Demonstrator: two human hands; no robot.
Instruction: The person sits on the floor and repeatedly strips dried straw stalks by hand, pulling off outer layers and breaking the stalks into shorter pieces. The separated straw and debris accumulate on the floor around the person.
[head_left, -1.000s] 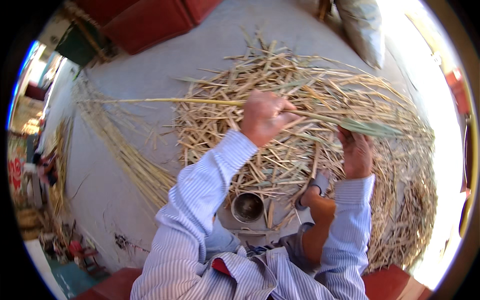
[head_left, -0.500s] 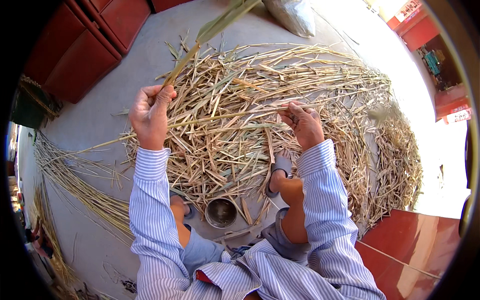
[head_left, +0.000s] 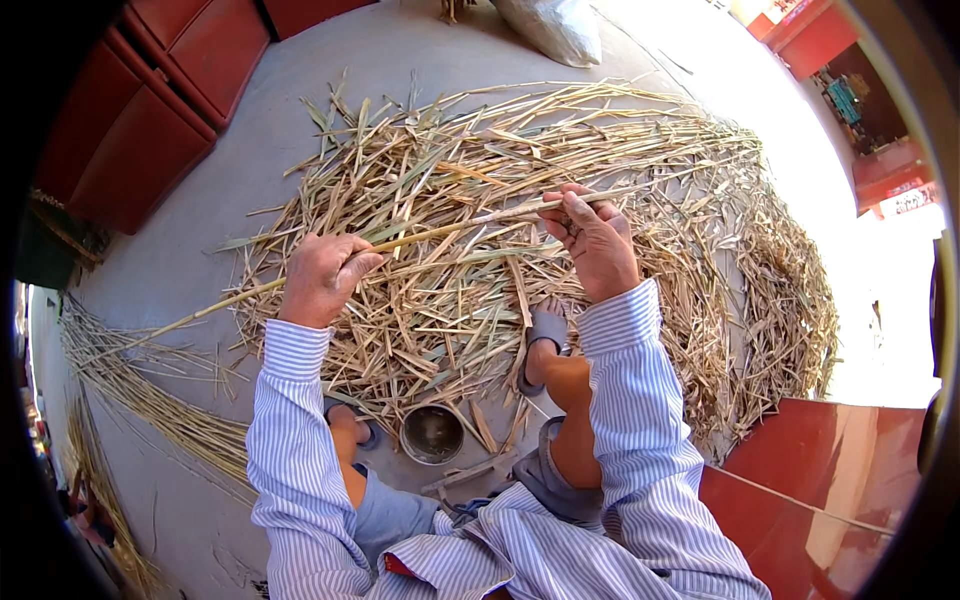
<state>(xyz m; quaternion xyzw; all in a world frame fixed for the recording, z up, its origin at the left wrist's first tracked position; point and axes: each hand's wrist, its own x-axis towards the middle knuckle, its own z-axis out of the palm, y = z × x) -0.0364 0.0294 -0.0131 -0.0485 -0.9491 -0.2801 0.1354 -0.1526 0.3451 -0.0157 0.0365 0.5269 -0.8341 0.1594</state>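
Observation:
A long pale reed stalk point(head_left: 440, 232) stretches across in front of me, from the lower left up to the right. My left hand point(head_left: 322, 277) is closed around its middle. My right hand point(head_left: 592, 238) pinches the same stalk near its right end, fingers curled over it. Both hands hover above a wide heap of dry straw and cut stalks point(head_left: 480, 170) spread on the grey concrete floor point(head_left: 190, 250). My striped sleeves come in from below, and my sandalled foot point(head_left: 545, 335) rests on the straw's near edge.
A small round metal cup point(head_left: 432, 434) stands on the floor between my knees. A bundle of long thin stalks point(head_left: 140, 400) lies at the left. Red cabinets point(head_left: 150, 100) are at the upper left, a white sack point(head_left: 550, 25) at the top, a red surface point(head_left: 820, 470) at lower right.
The stalk that my left hand held pointing upward now lies nearly level across the heap. My right hand has come up off the straw and taken hold of its right end.

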